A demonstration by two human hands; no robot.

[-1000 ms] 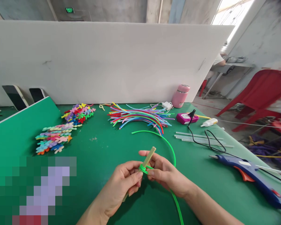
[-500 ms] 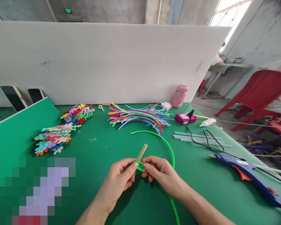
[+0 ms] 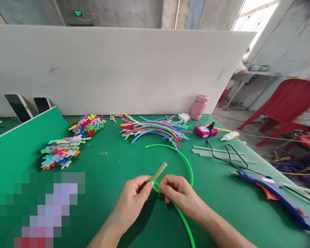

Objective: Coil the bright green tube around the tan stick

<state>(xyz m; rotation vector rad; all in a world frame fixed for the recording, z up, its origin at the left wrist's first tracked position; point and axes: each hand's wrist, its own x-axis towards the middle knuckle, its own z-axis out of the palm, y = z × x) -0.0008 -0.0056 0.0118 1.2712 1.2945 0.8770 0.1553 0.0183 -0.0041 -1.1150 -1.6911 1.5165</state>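
Note:
My left hand (image 3: 138,196) is closed, pinching a flat pale stick (image 3: 160,171) that tilts up to the right. Green pipe cleaner (image 3: 188,162) loops at the stick's lower end, by my left thumb. With its fingers closed, my right hand (image 3: 177,189) grips this green pipe cleaner just right of the stick. One long stretch of it curves over the table behind my right hand, and another runs down under my right wrist to the bottom edge. The fingertips partly hide the loop.
Behind my hands lies a bundle of coloured pipe cleaners (image 3: 152,129). Pipe-cleaner flowers (image 3: 63,150) are heaped at left. To the right are a blue glue gun (image 3: 268,184), clear glue sticks (image 3: 217,153), a black cord, a purple box (image 3: 205,131) and a pink flask (image 3: 198,107). A white partition (image 3: 124,69) stands behind.
The stick leans further right. My right hand has drawn slightly away from my left, pulling the green loop longer. The lower stretch of pipe cleaner has shifted a little left.

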